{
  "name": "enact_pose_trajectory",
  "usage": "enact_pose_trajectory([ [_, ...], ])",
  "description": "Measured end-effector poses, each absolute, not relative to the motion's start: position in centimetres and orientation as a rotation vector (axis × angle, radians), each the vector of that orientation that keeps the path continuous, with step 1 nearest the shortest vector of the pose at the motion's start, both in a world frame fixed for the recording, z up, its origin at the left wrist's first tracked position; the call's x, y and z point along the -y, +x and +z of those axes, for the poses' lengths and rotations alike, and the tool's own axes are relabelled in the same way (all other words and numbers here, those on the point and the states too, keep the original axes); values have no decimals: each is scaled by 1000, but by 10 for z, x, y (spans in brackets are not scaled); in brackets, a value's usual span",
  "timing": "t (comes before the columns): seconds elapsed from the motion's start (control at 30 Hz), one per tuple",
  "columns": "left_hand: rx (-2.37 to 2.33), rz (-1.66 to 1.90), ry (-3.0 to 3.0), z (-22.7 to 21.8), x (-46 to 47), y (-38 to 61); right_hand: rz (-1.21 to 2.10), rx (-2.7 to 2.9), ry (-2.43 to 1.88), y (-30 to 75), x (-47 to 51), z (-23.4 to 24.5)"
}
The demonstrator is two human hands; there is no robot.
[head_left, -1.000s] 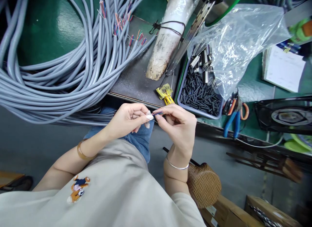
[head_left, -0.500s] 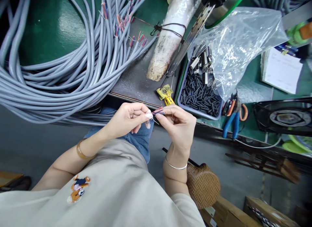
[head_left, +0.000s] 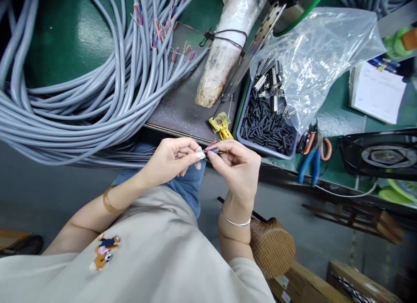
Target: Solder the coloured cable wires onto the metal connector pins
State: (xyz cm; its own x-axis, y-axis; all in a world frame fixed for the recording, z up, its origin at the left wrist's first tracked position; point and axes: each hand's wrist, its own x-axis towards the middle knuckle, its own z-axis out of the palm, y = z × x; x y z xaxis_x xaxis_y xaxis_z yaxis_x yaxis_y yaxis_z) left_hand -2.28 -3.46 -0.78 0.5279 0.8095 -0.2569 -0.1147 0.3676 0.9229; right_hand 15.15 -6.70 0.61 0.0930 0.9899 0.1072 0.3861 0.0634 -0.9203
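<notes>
Thumb and fingers of my left hand [head_left: 179, 159] pinch the end of a grey cable just below its bared wires. Thin red, blue and green wires [head_left: 211, 149] fan out from that end toward the right. My right hand [head_left: 236, 162] is closed on these wires with thumb and forefinger; which strands it grips is too small to make out. Several grey cables [head_left: 107, 107] lie in a thick bundle at the left, their coloured wire ends bared. A small yellow tool [head_left: 223, 126] rests on the dark board just beyond my hands.
A blue tray [head_left: 239, 136] holds short black tubes [head_left: 265, 125] and metal connectors [head_left: 272, 79], partly under a clear plastic bag [head_left: 325, 55]. Blue-handled pliers [head_left: 311, 162] lie at the table edge. A wrapped white roll [head_left: 221, 51] stands behind the board. A woven-top stool [head_left: 273, 247] is below right.
The wires between my hands have shifted: red strands now spread upward apart from the others, and the pale strand hanging below is less visible. Both hands stay almost in place.
</notes>
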Motion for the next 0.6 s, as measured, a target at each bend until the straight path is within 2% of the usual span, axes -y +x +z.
enact_pose_trajectory([
  [0.6, -677, 503, 947, -8, 29, -30, 874, 1438, -1367, 153, 69, 1],
])
